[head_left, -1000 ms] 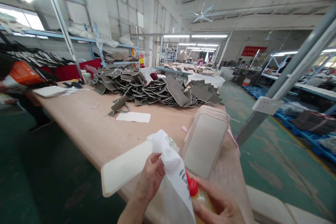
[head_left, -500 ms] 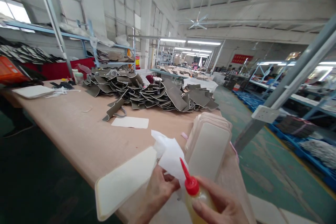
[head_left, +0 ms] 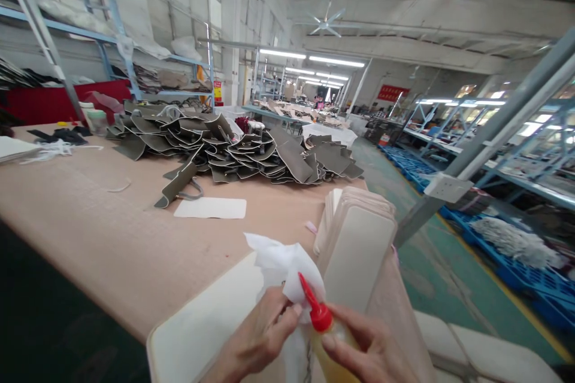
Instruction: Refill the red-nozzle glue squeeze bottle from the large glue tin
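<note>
My left hand [head_left: 265,332] pinches a crumpled white sheet [head_left: 281,263] at the lower middle. In my right hand [head_left: 366,344] is a squeeze bottle [head_left: 335,350] of yellowish liquid, its red nozzle tilted up and left against the sheet. Below my hands, part of a chain or metal trim shows, mostly hidden. A cream rounded panel [head_left: 209,317] lies under and left of my left hand. Beyond my right hand stands a stack of similar panels [head_left: 359,245].
A heap of grey-brown pieces [head_left: 238,149] covers the back of the brown table [head_left: 112,233]. One grey piece with a handle [head_left: 179,185] lies beside a white panel [head_left: 210,208]. A metal post [head_left: 449,173] rises at the right.
The view has shifted, so the background sits further left. My left hand has closed in on the nozzle, and the sheet is now bunched against the red tip.
</note>
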`<state>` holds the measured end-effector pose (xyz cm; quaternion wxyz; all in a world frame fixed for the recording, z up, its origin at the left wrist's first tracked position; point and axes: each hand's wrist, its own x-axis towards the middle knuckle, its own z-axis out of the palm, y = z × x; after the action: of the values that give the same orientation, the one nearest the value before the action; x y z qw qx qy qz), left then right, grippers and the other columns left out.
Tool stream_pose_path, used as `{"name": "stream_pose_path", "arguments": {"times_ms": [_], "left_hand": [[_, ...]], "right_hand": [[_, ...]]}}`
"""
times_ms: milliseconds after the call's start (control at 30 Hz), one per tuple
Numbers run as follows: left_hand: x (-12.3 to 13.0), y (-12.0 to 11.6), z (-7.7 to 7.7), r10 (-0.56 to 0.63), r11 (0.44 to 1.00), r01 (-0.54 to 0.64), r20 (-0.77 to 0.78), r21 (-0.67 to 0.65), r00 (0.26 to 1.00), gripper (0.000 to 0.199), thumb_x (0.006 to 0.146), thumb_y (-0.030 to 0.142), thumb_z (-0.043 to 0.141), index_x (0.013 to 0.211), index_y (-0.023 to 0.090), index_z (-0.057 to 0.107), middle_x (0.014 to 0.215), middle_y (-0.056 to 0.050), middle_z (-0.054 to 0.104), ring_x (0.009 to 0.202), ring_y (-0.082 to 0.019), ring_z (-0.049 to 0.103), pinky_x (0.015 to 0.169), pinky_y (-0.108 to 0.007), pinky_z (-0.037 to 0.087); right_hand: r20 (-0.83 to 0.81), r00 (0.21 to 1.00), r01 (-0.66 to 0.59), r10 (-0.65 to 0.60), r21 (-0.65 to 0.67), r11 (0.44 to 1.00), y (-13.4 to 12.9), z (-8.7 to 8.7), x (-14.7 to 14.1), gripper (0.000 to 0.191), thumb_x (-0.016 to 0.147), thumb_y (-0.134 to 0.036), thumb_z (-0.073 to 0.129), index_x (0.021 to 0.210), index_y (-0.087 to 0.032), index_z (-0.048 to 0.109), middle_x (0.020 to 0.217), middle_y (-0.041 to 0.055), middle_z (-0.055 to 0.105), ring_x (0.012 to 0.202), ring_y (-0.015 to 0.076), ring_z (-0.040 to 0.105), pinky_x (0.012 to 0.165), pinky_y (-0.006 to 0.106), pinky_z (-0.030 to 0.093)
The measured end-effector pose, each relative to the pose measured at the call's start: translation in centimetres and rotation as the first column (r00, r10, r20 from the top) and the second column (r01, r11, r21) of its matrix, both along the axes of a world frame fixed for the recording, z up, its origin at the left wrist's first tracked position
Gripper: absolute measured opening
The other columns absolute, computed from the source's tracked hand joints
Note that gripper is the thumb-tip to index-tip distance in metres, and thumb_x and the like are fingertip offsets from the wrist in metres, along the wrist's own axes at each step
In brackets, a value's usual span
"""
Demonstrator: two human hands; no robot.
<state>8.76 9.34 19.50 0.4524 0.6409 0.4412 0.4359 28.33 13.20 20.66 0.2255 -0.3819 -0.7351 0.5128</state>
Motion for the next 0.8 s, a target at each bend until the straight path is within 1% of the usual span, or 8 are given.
{"name": "stream_pose_path", "arguments": {"times_ms": [133, 267, 367, 467, 600, 700, 767, 800], "left_hand": [[-0.1, 1.5, -0.4, -0.011, 1.0, 0.014, 0.159, -0.017, 0.987, 0.025, 0.083, 0.034, 0.055, 0.092, 0.012, 0.066, 0.086, -0.005, 0.061, 0.081, -0.019, 0.055, 0.073, -0.026, 0.041], [-0.1, 2.4, -2.1, -0.005, 0.998, 0.023, 0.27, -0.065, 0.963, 0.036, 0.067, 0.033, 0.072, 0.092, 0.009, 0.061, 0.083, -0.006, 0.06, 0.075, -0.017, 0.053, 0.069, -0.025, 0.041], [0.0, 2.7, -3.6, -0.068, 0.993, 0.099, 0.369, -0.065, 0.927, 0.042, 0.069, 0.035, 0.071, 0.099, 0.008, 0.057, 0.091, -0.009, 0.061, 0.083, -0.018, 0.053, 0.075, -0.028, 0.042], [0.1, 2.7, -4.2, -0.16, 0.974, 0.214, 0.454, -0.069, 0.877, 0.042, 0.073, 0.034, 0.07, 0.104, 0.009, 0.055, 0.098, -0.011, 0.06, 0.091, -0.02, 0.054, 0.082, -0.03, 0.042], [-0.1, 2.6, -3.3, -0.309, 0.909, 0.408, 0.52, -0.085, 0.796, 0.041, 0.074, 0.034, 0.07, 0.105, 0.01, 0.058, 0.1, -0.01, 0.06, 0.095, -0.02, 0.056, 0.087, -0.032, 0.041], [0.1, 2.4, -2.1, -0.401, 0.827, 0.555, 0.596, -0.093, 0.696, 0.056, 0.072, 0.041, 0.07, 0.118, 0.014, 0.055, 0.114, -0.011, 0.057, 0.112, -0.024, 0.05, 0.097, -0.036, 0.036], [0.6, 2.2, -1.5, -0.394, 0.811, 0.575, 0.622, -0.113, 0.677, 0.059, 0.072, 0.043, 0.069, 0.121, 0.014, 0.054, 0.116, -0.011, 0.058, 0.115, -0.025, 0.049, 0.097, -0.036, 0.037], [1.0, 2.1, -1.4, -0.356, 0.829, 0.542, 0.616, -0.139, 0.703, 0.055, 0.073, 0.042, 0.068, 0.118, 0.013, 0.056, 0.113, -0.012, 0.06, 0.111, -0.024, 0.052, 0.094, -0.035, 0.04]], "right_hand": [[0.106, 0.993, 0.06, -0.062, 0.014, 0.998, -0.1, 0.4, -1.0, 0.036, 0.074, -0.046, 0.06, 0.098, -0.02, 0.068, 0.105, 0.0055, 0.066, 0.1, 0.0236, 0.059, 0.09, 0.029, 0.044], [0.131, 0.982, 0.122, -0.134, 0.094, 0.988, 0.3, -0.4, -1.5, 0.037, 0.074, -0.048, 0.06, 0.098, -0.02, 0.068, 0.103, 0.0063, 0.067, 0.097, 0.0227, 0.06, 0.087, 0.027, 0.045], [0.147, 0.972, 0.17, -0.185, 0.111, 0.979, 0.8, -1.2, -1.2, 0.04, 0.073, -0.05, 0.061, 0.098, -0.021, 0.068, 0.103, 0.0067, 0.067, 0.099, 0.0231, 0.06, 0.089, 0.027, 0.045], [0.117, 0.983, 0.138, -0.143, 0.051, 0.989, 0.8, -1.7, -0.5, 0.041, 0.073, -0.051, 0.06, 0.101, -0.021, 0.068, 0.107, 0.0065, 0.066, 0.101, 0.0234, 0.059, 0.09, 0.028, 0.044], [0.07, 0.994, 0.087, -0.086, -0.014, 0.996, 0.4, -2.1, 0.9, 0.041, 0.075, -0.051, 0.06, 0.105, -0.023, 0.067, 0.112, 0.0048, 0.064, 0.105, 0.0232, 0.057, 0.093, 0.03, 0.042], [0.115, 0.987, 0.116, -0.113, -0.016, 0.993, 0.0, -1.9, 2.1, 0.044, 0.074, -0.052, 0.061, 0.106, -0.023, 0.066, 0.113, 0.005, 0.064, 0.107, 0.024, 0.056, 0.097, 0.032, 0.039], [0.148, 0.977, 0.153, -0.151, 0.001, 0.988, -0.4, -1.6, 2.9, 0.045, 0.073, -0.053, 0.062, 0.106, -0.023, 0.066, 0.114, 0.0052, 0.064, 0.107, 0.024, 0.056, 0.097, 0.032, 0.039], [0.147, 0.976, 0.162, -0.163, 0.016, 0.987, -0.6, -1.4, 3.2, 0.045, 0.073, -0.053, 0.062, 0.106, -0.023, 0.066, 0.114, 0.0047, 0.063, 0.108, 0.0234, 0.056, 0.096, 0.031, 0.04]]}}
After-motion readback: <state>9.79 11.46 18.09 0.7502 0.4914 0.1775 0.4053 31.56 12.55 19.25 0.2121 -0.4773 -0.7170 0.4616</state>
